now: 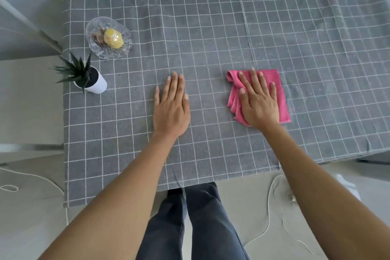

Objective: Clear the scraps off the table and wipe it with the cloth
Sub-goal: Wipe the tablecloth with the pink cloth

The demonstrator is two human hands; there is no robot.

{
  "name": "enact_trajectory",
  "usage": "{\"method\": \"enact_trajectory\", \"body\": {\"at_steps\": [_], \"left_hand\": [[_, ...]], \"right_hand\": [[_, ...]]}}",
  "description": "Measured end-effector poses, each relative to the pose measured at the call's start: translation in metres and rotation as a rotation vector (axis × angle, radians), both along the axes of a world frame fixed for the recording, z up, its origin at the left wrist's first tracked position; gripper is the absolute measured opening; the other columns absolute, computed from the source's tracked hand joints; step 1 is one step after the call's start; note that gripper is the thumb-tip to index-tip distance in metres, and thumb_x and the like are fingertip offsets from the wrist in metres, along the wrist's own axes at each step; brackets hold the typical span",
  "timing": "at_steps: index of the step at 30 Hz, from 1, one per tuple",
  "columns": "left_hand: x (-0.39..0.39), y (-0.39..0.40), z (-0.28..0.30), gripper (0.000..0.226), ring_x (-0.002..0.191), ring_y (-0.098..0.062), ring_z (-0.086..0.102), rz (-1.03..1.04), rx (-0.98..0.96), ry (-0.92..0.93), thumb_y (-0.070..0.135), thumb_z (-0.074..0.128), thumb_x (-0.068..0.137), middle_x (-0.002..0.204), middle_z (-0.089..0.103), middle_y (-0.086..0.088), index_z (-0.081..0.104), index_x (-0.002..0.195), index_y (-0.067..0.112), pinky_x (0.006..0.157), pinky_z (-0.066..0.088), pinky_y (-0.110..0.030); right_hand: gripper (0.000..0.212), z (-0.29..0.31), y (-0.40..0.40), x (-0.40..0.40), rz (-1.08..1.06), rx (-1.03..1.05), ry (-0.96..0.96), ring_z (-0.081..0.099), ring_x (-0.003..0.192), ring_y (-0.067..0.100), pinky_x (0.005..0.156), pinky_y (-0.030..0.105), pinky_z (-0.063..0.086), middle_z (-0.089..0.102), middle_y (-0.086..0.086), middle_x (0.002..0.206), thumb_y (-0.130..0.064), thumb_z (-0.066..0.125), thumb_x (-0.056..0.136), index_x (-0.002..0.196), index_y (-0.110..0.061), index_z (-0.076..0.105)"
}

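Note:
A folded pink cloth (281, 95) lies on the table (211, 27), which is covered by a grey checked tablecloth. My right hand (258, 100) rests flat on top of the cloth, fingers spread, pressing it down. My left hand (171, 107) lies flat on the bare tablecloth to the left of the cloth, fingers together, holding nothing. A clear glass dish (95, 27) at the far left holds scraps: a yellow cupcake liner (113, 38) and some brownish bits (97, 37).
A small potted plant (88, 77) in a white pot stands at the table's left edge, just in front of the glass dish. White cords (269, 207) trail on the floor below the table's front edge. My legs show under the front edge.

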State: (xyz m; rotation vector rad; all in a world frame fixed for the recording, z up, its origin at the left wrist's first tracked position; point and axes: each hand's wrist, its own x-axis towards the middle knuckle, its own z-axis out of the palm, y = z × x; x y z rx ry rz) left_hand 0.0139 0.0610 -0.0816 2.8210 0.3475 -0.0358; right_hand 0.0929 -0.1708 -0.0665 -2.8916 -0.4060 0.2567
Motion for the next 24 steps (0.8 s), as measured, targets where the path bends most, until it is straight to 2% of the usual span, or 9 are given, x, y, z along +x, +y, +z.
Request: {"method": "enact_trajectory", "body": {"at_steps": [4, 9, 14, 17, 20, 24], "left_hand": [[-0.001, 0.0, 0.001, 0.053, 0.148, -0.012, -0.006, 0.002, 0.003, 0.003, 0.031, 0.013, 0.103, 0.161, -0.005, 0.003, -0.003, 0.152, 0.02, 0.12, -0.003, -0.041], [0.001, -0.002, 0.003, 0.053, 0.148, -0.015, -0.005, 0.005, -0.004, 0.024, 0.029, 0.015, 0.104, 0.161, -0.004, 0.0, -0.001, 0.153, 0.017, 0.12, -0.004, -0.043], [-0.006, -0.031, 0.013, 0.053, 0.148, -0.014, -0.006, -0.007, -0.08, 0.008, 0.028, 0.016, 0.104, 0.161, -0.003, 0.0, 0.001, 0.153, 0.016, 0.119, -0.006, -0.043], [-0.01, -0.064, 0.013, 0.053, 0.148, -0.014, -0.005, -0.01, -0.118, 0.01, 0.029, 0.013, 0.102, 0.161, 0.0, 0.0, 0.005, 0.153, 0.015, 0.119, -0.006, -0.042], [-0.011, -0.087, 0.008, 0.059, 0.148, -0.014, -0.002, 0.02, -0.055, 0.024, 0.033, 0.005, 0.098, 0.161, 0.003, -0.001, 0.008, 0.153, 0.014, 0.12, -0.004, -0.043], [-0.014, -0.088, 0.003, 0.055, 0.148, -0.012, 0.0, 0.016, 0.004, 0.011, 0.032, 0.01, 0.101, 0.161, 0.004, 0.001, 0.007, 0.154, 0.016, 0.12, -0.001, -0.042]], "right_hand": [[0.051, 0.002, -0.034, 0.01, -0.149, -0.025, 0.026, -0.004, 0.148, 0.015, 0.119, 0.048, -0.005, -0.001, -0.007, 0.162, -0.048, 0.008, 0.101, 0.151, -0.043, 0.004], [0.052, 0.003, -0.003, -0.007, -0.248, -0.009, 0.068, -0.008, 0.148, 0.019, 0.117, 0.052, -0.008, -0.005, -0.002, 0.162, -0.044, 0.01, 0.102, 0.152, -0.038, 0.0], [0.052, 0.002, 0.027, -0.049, -0.034, 0.018, 0.061, -0.011, 0.148, 0.017, 0.116, 0.05, -0.011, -0.008, -0.005, 0.161, -0.042, 0.013, 0.102, 0.153, -0.036, 0.002], [0.051, 0.002, 0.025, -0.05, 0.004, 0.034, 0.052, -0.008, 0.148, 0.015, 0.117, 0.051, -0.008, -0.005, -0.006, 0.161, -0.042, 0.014, 0.103, 0.153, -0.037, 0.005], [0.051, 0.003, 0.017, -0.046, 0.052, 0.044, 0.059, -0.01, 0.148, 0.014, 0.117, 0.049, -0.01, -0.006, -0.006, 0.161, -0.042, 0.013, 0.103, 0.152, -0.037, 0.003], [0.051, 0.003, -0.015, -0.03, 0.194, 0.016, 0.043, -0.008, 0.148, 0.014, 0.118, 0.046, -0.009, -0.003, -0.006, 0.161, -0.044, 0.01, 0.102, 0.152, -0.038, 0.003]]}}
